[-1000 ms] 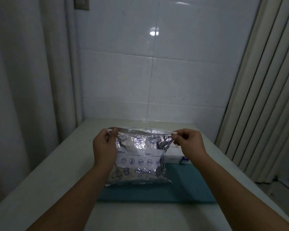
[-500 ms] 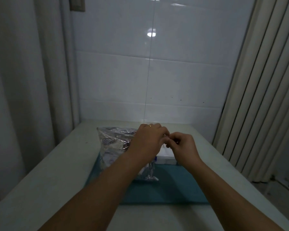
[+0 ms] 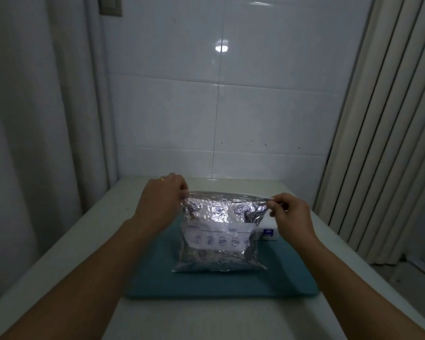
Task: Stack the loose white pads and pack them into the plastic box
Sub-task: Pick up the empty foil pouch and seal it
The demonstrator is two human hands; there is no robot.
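A shiny silver zip bag (image 3: 219, 236) with a white label and blue printed icons stands upright on a teal mat (image 3: 221, 283). My left hand (image 3: 162, 200) pinches the bag's top left corner. At the top right corner, my right hand (image 3: 290, 214) pinches the bag's upper edge. Behind the bag's right side sits a white plastic box (image 3: 268, 229) with a blue clasp, partly hidden by the bag and my right hand. No loose white pads show in view.
The mat lies on a pale narrow table (image 3: 66, 253). A white tiled wall (image 3: 219, 106) stands behind the table, a grey curtain (image 3: 35, 119) hangs on the left and beige vertical slats (image 3: 390, 119) on the right. Floor shows beyond the table's right edge.
Half a second ago my left hand was across by my right hand at the bag's top right. It has slid back to the left corner, and the bag again faces me flat and upright.
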